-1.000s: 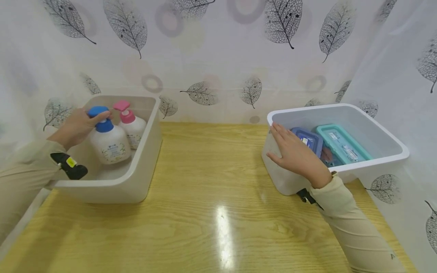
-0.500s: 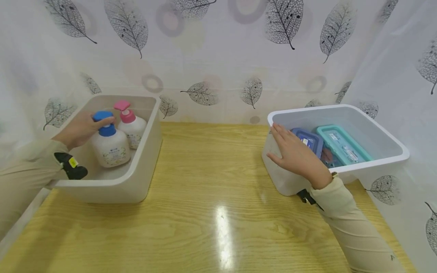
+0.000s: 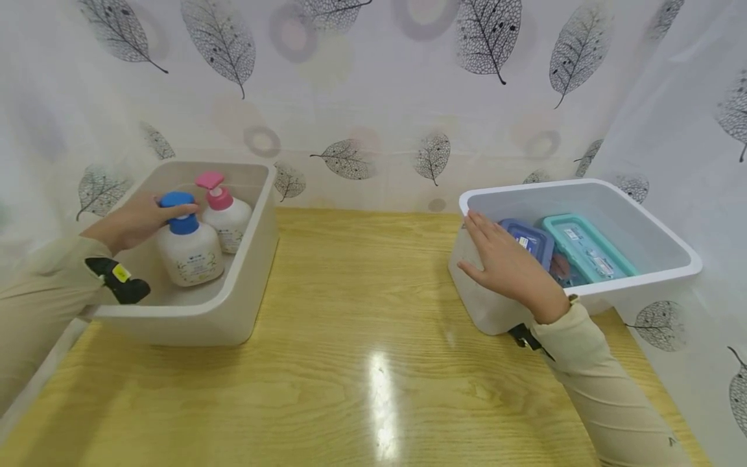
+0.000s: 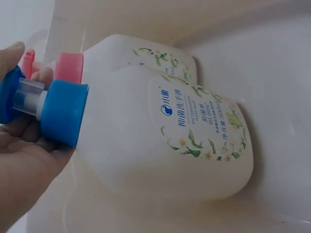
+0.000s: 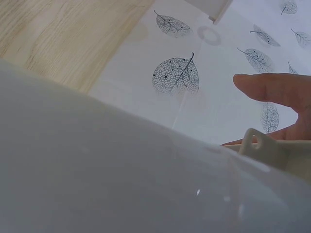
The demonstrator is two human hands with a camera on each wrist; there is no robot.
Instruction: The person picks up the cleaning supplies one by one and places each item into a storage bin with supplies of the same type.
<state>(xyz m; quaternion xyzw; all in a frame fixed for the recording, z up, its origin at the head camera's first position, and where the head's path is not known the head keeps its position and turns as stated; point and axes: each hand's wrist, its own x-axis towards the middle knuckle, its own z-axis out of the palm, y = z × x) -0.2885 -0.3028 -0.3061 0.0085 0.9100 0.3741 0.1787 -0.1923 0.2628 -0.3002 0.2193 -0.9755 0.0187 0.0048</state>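
In the left white bin (image 3: 245, 272), my left hand (image 3: 134, 224) holds a white pump bottle of hand wash (image 3: 195, 256) by its blue pump head. Seen from the left wrist, thumb and fingers curl round the blue pump head (image 4: 9, 94) and collar, and the bottle (image 4: 146, 145) has a flower-printed label. Right beside it stands a second such bottle with a pink pump (image 3: 220, 198). My right hand (image 3: 508, 266) lies with straight fingers over the near left corner of the right white bin (image 3: 636, 282); its thumb (image 5: 257, 86) sticks out.
The right bin holds a container with a blue lid (image 3: 528, 237) and one with a teal frame (image 3: 589, 246). A wooden table (image 3: 350, 311) carries both bins. Behind stands a leaf-printed curtain (image 3: 373, 97).
My left hand and the blue-topped bottle have shifted slightly right and down inside the left bin, then stayed there. My right hand keeps its place on the right bin.
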